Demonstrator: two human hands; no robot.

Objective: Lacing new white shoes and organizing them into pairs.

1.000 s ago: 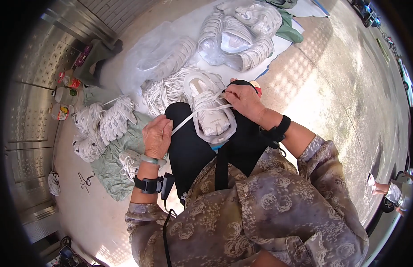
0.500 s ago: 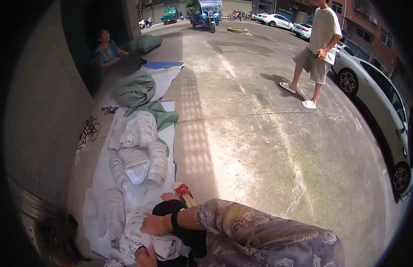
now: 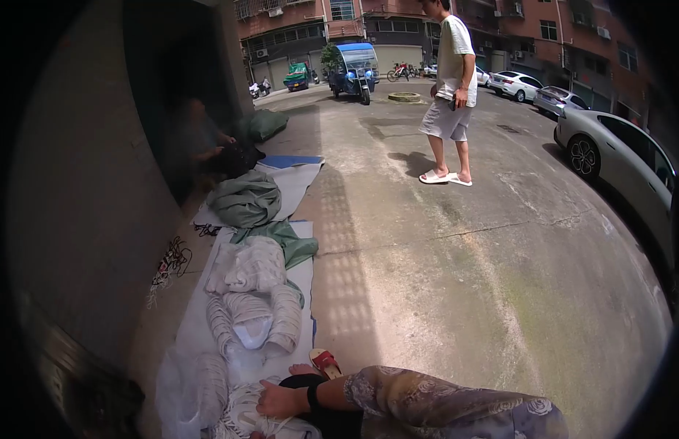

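Fingers [image 3: 265,403] of the right hand [image 3: 284,400] bend over a white shoe [image 3: 246,415], nearer than the white bundles [image 3: 287,318]; whether they grip, or the cropped left hand [image 3: 261,436] does, I cannot tell. A red sandal [image 3: 325,363] lies right of the bundles, green cloth [image 3: 299,250] beyond them.

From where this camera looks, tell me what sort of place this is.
Probably a paved outdoor yard or lane in a built-up area: a silver car and a blue three-wheeler stand in the open, and a reddish building with several windows rises beyond.
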